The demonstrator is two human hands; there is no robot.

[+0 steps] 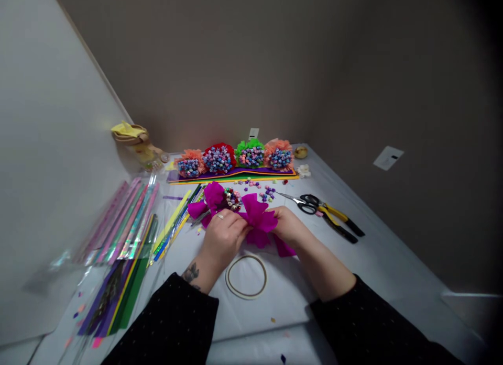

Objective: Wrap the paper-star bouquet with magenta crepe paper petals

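At the middle of the table, my left hand (225, 238) and my right hand (290, 226) are closed on a piece of magenta crepe paper (257, 217). Its ruffled, petal-like edges stand up between them, and the right fingertips are partly hidden behind it. Just beyond my left hand lies more magenta crepe paper (214, 196), beside a cluster of small colourful stars (233, 198). I cannot tell whether the two magenta parts are joined. A thin ring of tape (246, 277) lies flat below my hands.
Several finished-looking paper flowers with star centres (251, 156) stand at the back on coloured sheets (231, 176). Scissors (304, 201) and yellow-handled pliers (340, 221) lie right. Paper strips in clear packets (121, 218) and loose strips (121, 297) cover the left. Loose stars (268, 194) lie ahead.
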